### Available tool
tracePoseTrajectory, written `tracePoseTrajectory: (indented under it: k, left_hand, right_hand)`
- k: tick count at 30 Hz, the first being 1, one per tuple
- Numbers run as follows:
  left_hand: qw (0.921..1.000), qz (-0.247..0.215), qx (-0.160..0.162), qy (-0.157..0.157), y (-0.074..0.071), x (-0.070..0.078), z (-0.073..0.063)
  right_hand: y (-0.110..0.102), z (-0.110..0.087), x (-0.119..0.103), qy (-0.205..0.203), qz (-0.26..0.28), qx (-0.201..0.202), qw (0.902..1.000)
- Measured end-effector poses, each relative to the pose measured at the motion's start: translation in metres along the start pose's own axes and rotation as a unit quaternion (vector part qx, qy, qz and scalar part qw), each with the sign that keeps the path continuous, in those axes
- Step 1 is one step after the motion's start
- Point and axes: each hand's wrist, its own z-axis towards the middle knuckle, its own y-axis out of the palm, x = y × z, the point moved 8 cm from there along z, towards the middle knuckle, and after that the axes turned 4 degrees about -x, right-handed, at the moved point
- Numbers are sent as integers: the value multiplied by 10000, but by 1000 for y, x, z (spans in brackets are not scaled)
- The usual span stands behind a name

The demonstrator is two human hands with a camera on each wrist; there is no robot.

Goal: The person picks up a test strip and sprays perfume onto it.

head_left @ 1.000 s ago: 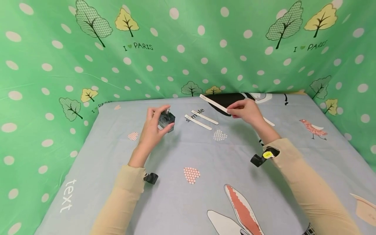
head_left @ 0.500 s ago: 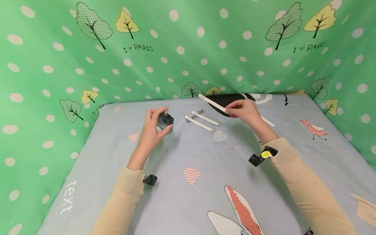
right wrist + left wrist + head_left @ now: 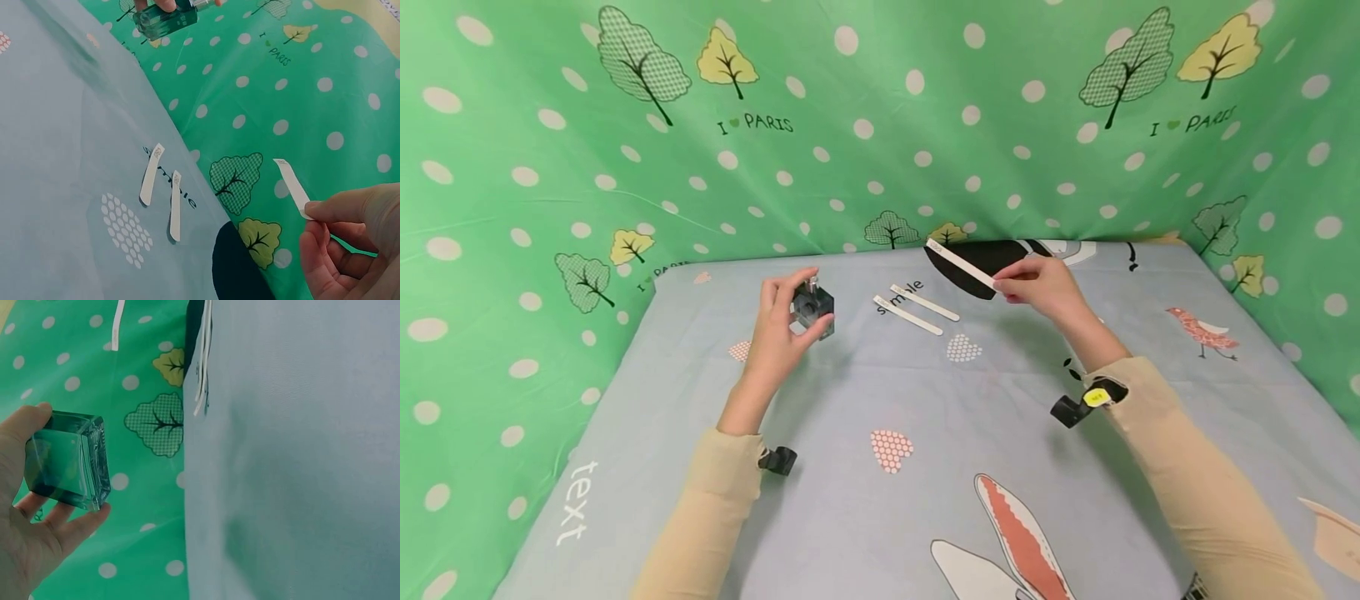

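Note:
My left hand point(image 3: 775, 329) grips a dark, clear glass perfume bottle point(image 3: 815, 312) above the table, a finger on top at its silvery spray nozzle. In the left wrist view, the thick glass base of the bottle point(image 3: 65, 459) faces the camera, thumb on one side and fingers on the other. Between thumb and fingertips, my right hand point(image 3: 1047, 287) pinches one end of a white paper test strip point(image 3: 962, 264). Its printed far end points up and left, toward the bottle but well apart from it. Two similar strips point(image 3: 910, 317) lie side by side on the cloth between the hands.
A pale blue printed cloth point(image 3: 820, 525) covers the table. Behind it hangs a green dotted curtain point(image 3: 820, 192). Just a tip of another white strip point(image 3: 1101, 320) shows beside the right wrist. Each wrist carries a small black camera mount point(image 3: 778, 461).
The hands have moved apart: the left, with the bottle, has shifted steadily left; the right, with its strip, has drifted to the right in the last half second. The strips on the cloth stay put.

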Motion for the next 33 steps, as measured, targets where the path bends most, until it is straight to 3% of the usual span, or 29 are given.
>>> tracePoseTrajectory:
  k: [23,33]
  left_hand:
    - [10000,3,10,97,0,-2,-3]
    - [9999,72,2,91,0,-2,-3]
  right_hand:
    - [-28,-6,47,282,373,107,9988]
    - [-33,-9,72,526,204,145,9983]
